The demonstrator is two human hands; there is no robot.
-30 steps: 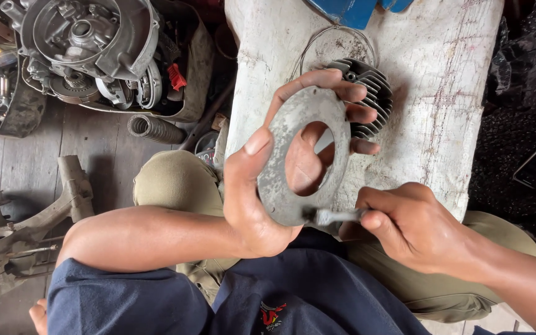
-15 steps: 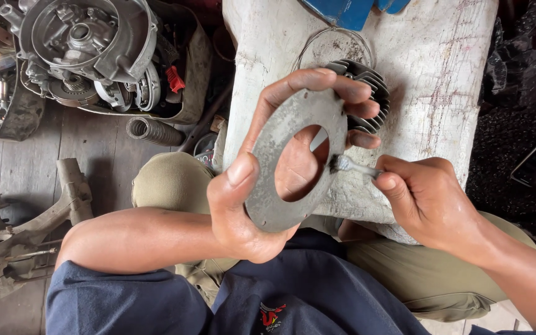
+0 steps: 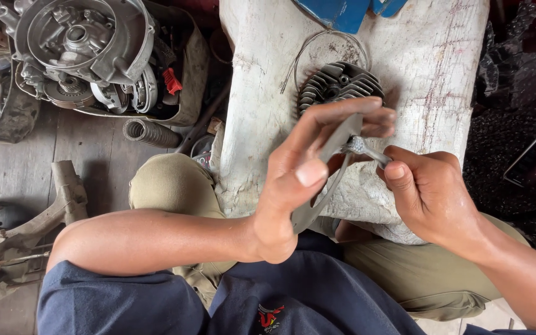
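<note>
— What does the person hold?

— The left hand holds a flat grey metal ring plate edge-on, its fingers closed around the rim, above the near edge of the white table. The right hand pinches a small metal tool, touching the plate.

— And behind?

— A finned cylinder head lies at the middle of the table, under a thin wire loop. An engine casing sits on the floor, left.
</note>
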